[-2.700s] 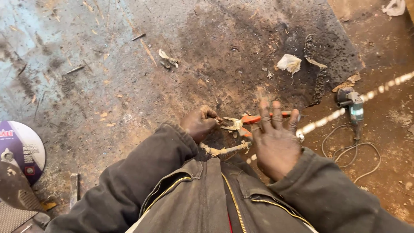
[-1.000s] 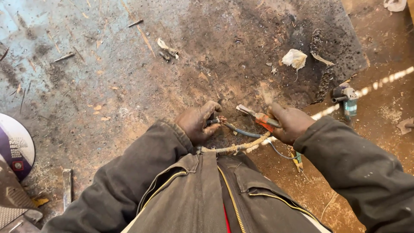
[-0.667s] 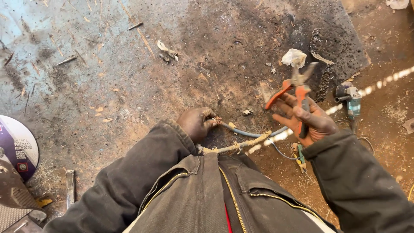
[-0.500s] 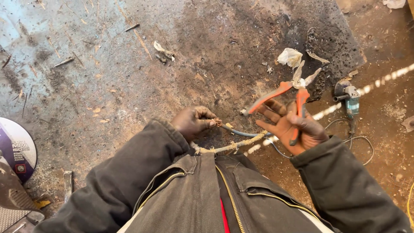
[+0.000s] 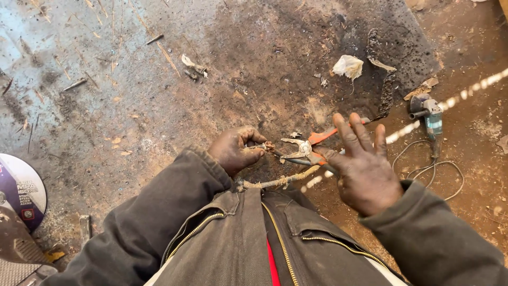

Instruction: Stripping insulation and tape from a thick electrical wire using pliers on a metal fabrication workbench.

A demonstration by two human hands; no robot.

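While the left hand (image 5: 234,151) sits curled near the middle of the frame, its fingertips pinch the bare end of a thin wire (image 5: 296,159) that runs rightward toward the other hand. That right hand (image 5: 362,169) is spread, fingers fanned and palm down, over the orange handles of a pair of pliers (image 5: 309,149); whether it actually grips the handles or only rests on them cannot be told, since the palm hides them. The metal jaws of the pliers stand just beside the left fingertips, close to the pinched wire end, though contact with the wire is not clear. Below the hands a frayed rope (image 5: 280,181) crosses the open front of a dark jacket.

Judging by this, the work on the wire end looks to be in mid-course: the end is held and the tool brought up to it, but no finished cut or twist shows.

At the right edge lies a small angle grinder (image 5: 427,117) with its cord looped on the dirt. A crumpled white scrap (image 5: 347,66) sits in the upper right, and a round cutting disc (image 5: 21,190) at the lower left.
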